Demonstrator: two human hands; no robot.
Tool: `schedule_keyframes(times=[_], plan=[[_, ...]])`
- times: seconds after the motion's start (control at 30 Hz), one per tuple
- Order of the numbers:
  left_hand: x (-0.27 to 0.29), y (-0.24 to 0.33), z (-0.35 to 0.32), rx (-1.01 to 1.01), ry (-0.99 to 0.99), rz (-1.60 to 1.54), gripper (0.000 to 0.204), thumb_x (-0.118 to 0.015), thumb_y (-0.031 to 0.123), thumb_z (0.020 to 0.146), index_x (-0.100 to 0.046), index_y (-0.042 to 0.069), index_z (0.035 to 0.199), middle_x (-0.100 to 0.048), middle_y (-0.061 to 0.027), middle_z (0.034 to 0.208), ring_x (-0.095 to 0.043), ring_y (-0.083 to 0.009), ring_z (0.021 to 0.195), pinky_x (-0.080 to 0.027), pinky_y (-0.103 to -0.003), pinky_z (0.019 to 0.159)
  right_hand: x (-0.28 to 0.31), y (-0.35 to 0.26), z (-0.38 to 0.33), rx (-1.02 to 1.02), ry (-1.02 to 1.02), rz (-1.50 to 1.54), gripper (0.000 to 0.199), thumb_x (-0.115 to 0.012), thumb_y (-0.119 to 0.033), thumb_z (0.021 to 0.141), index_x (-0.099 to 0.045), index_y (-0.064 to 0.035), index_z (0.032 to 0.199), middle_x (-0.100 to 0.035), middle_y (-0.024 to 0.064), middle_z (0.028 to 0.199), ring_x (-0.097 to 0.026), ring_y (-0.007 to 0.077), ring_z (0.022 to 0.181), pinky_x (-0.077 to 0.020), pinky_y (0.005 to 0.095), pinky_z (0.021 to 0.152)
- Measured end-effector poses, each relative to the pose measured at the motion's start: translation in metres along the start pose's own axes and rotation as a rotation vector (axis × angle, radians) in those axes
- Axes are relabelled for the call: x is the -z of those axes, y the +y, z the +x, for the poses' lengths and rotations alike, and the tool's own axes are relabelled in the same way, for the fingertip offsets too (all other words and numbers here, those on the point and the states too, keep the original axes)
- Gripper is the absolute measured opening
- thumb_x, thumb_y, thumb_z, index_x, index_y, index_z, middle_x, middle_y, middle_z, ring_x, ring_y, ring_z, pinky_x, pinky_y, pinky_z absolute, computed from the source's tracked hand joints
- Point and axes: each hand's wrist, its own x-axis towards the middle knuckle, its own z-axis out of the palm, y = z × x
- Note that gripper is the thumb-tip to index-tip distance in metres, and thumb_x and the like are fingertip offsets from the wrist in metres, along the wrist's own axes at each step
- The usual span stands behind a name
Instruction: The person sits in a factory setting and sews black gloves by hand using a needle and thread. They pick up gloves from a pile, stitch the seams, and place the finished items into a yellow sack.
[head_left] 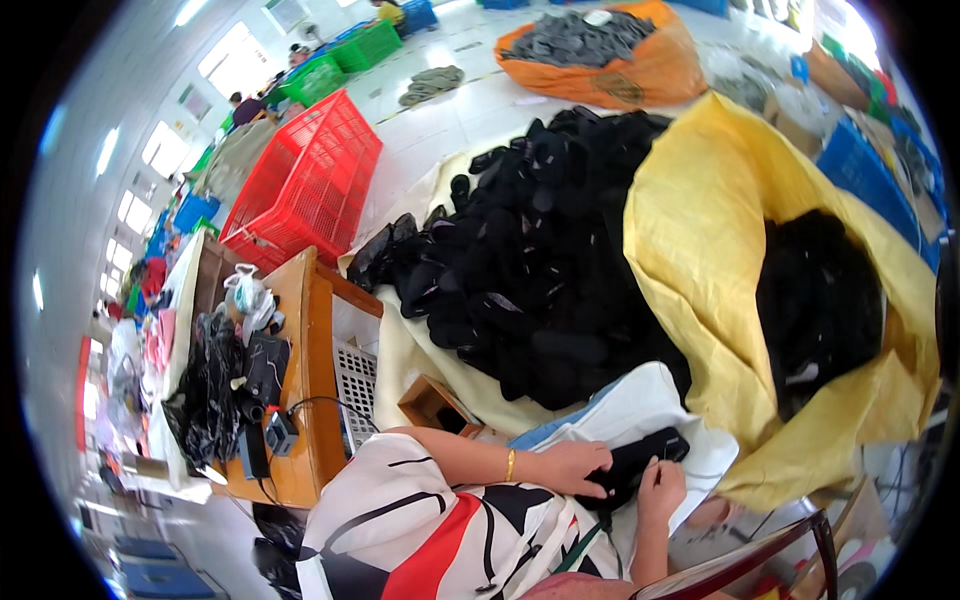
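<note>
A black, sock-like cloth piece (640,460) lies across my lap on a white cloth (705,440). My left hand (575,468), with a gold bracelet at the wrist, is closed on its left end, the fingertips curling over the fabric. My right hand (660,490) is pinched at the near right edge of the piece. Whatever is between those fingertips is too small to make out. Just beyond my lap a large heap of similar black pieces (540,260) spreads over a cream sheet (405,345).
To the right, a yellow sack (700,250) gapes open with more black pieces inside. A wooden table (310,400) stands at left, near a red crate (310,180). Under the heap's near side sits a small wooden box (425,395). An orange sack (655,75) of grey pieces is farther back.
</note>
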Motion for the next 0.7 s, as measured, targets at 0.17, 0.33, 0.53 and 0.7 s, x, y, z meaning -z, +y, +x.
schedule_keyframes(times=[0.17,0.33,0.53,0.7], plan=[[0.012,0.005,-0.024,0.284,-0.1,0.022,0.058,-0.073,0.054,0.079,-0.059,0.002,0.1,-0.065,-0.0196,0.091,-0.064,-0.0375,0.088,-0.05,-0.043,0.074,0.004,-0.011,0.002,-0.061,0.002,0.093,0.023,-0.067,-0.009,0.088,-0.053,-0.002,0.07,-0.05,0.0142,0.066,-0.049,0.0327,0.06,-0.0402,0.0424,0.056],[-0.009,-0.008,-0.024,0.222,-0.141,0.012,0.057,-0.068,0.054,0.082,-0.065,-0.001,0.098,-0.067,-0.0253,0.088,-0.064,-0.041,0.086,-0.05,-0.046,0.076,0.016,-0.023,0.006,0.02,-0.015,0.06,0.02,-0.067,-0.008,0.088,-0.055,-0.002,0.073,-0.051,0.0131,0.067,-0.049,0.0311,0.061,-0.0397,0.0419,0.056],[0.014,-0.003,-0.024,0.171,0.148,0.158,0.04,-0.063,0.041,0.086,-0.06,0.003,0.1,-0.065,-0.0224,0.083,-0.063,-0.0409,0.083,-0.049,-0.047,0.075,0.05,-0.024,0.014,0.05,0.106,-0.088,0.018,-0.067,-0.006,0.086,-0.057,-0.0027,0.072,-0.055,0.0115,0.069,-0.052,0.0307,0.062,-0.0417,0.0415,0.055],[0.086,0.012,0.003,-0.14,0.416,-0.051,0.028,-0.062,0.03,0.092,-0.059,0.003,0.102,-0.065,-0.0184,0.084,-0.065,-0.034,0.077,-0.05,-0.042,0.067,0.092,-0.019,0.011,-0.083,0.217,-0.068,0.014,-0.063,-0.007,0.09,-0.061,0.0023,0.081,-0.056,0.015,0.072,-0.054,0.0322,0.068,-0.0438,0.042,0.061]])
